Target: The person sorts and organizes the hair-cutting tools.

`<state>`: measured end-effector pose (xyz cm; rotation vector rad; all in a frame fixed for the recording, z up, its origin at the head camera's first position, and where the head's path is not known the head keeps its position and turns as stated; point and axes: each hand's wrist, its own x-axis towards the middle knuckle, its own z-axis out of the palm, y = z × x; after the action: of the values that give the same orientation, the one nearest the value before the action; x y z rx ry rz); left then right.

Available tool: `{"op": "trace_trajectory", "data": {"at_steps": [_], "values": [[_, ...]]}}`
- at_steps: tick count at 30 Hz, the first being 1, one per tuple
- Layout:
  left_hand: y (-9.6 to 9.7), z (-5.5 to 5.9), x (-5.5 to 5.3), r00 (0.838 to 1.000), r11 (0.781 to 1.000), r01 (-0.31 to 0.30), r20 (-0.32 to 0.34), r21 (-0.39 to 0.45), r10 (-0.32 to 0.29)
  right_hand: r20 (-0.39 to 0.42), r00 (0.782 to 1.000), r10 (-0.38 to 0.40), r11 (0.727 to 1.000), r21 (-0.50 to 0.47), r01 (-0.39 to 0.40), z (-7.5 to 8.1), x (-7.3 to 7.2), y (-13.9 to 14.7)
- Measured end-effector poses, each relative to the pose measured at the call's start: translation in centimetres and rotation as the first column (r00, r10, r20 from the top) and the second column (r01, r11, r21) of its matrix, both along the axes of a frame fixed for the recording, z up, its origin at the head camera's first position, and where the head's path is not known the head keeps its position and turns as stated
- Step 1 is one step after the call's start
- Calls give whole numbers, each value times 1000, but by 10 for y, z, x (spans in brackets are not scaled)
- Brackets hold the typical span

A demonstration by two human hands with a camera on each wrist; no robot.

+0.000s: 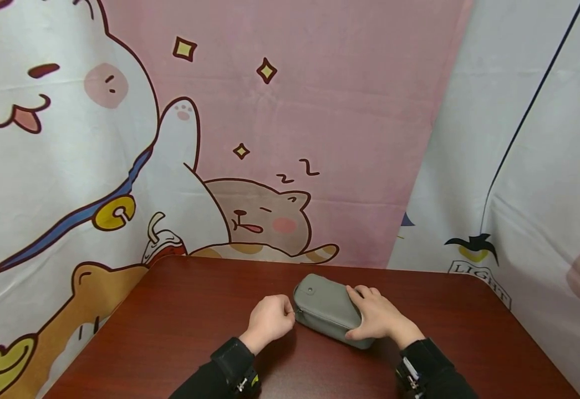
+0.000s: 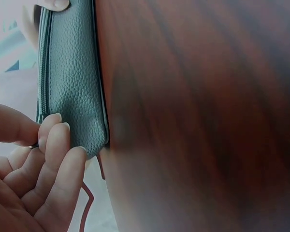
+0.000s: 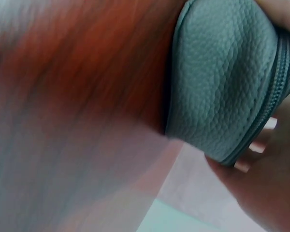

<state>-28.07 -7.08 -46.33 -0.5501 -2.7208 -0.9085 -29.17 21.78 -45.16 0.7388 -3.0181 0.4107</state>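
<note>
A grey-green zippered pouch (image 1: 326,306) with pebbled leather and a small round stud on top lies at a slant on the table. At its left end my left hand (image 1: 271,321) pinches the zipper pull between thumb and curled fingers; the pull itself is mostly hidden behind the fingertips. Along the pouch's upper edge runs the zipper (image 2: 44,67), closed where it shows in the left wrist view. My right hand (image 1: 377,316) grips the other end, thumb on the near side and fingers spread over the top. The right wrist view shows that end's zipper (image 3: 275,92) beside the palm.
The pouch rests on a reddish-brown wooden table (image 1: 180,321), whose far edge lies a short way behind it. Beyond hangs a cloth backdrop (image 1: 350,122) with cartoon animals. Dark sleeves and wrist-worn gear cover both forearms.
</note>
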Motion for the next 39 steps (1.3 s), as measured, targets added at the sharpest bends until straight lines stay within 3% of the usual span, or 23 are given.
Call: {"op": "trace_trajectory", "data": {"at_steps": [7,12,24,30,39], "values": [[3,1,14,996,997,60,56,42,-62,48,994,97,994,-54,-94,0,-6,15],[5,2,21,993,995,72,93,66,-78,69,989,132,989,-82,-126,0,-7,19],[7,-1,21,992,995,45,114,90,-55,32,991,128,990,-65,-126,3,-6,18],[7,0,21,994,996,39,102,84,-47,53,996,71,996,-60,-68,10,-3,7],[9,-1,20,997,996,29,70,82,-35,-45,998,32,999,-33,-34,6,0,-24]]}}
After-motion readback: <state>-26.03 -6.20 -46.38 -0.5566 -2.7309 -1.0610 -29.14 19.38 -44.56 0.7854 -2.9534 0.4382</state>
